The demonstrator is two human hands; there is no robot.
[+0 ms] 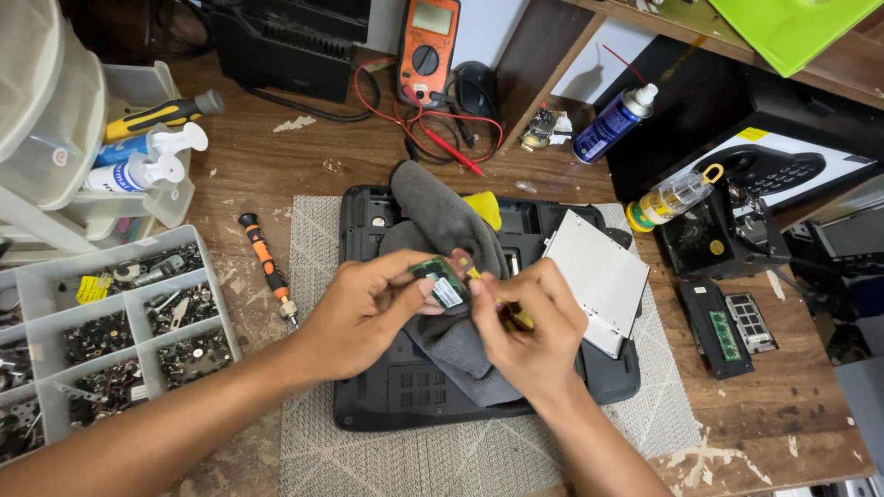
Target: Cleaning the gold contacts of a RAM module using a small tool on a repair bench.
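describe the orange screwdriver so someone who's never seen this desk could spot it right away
Start at the black laptop lying upside down on the grey mat. Just off the mat's left edge, on the bare wood, lies the screwdriver, between the mat and the parts tray. Its orange-and-black handle and metal tip set it apart from the yellow-handled one in the bin above.

Wood bench [276,166] w/ grey mat [313,276], orange screwdriver [266,265], multimeter [427,51].

My 2 hands [368,308] [525,322], 1 RAM stick [440,279] held, 1 laptop [396,387], 1 grey cloth [433,221], 2 screwdrivers [267,267] [161,113], 1 multimeter [426,51], 1 blue spray can [610,124], 2 spare RAM sticks [723,331] [750,322].
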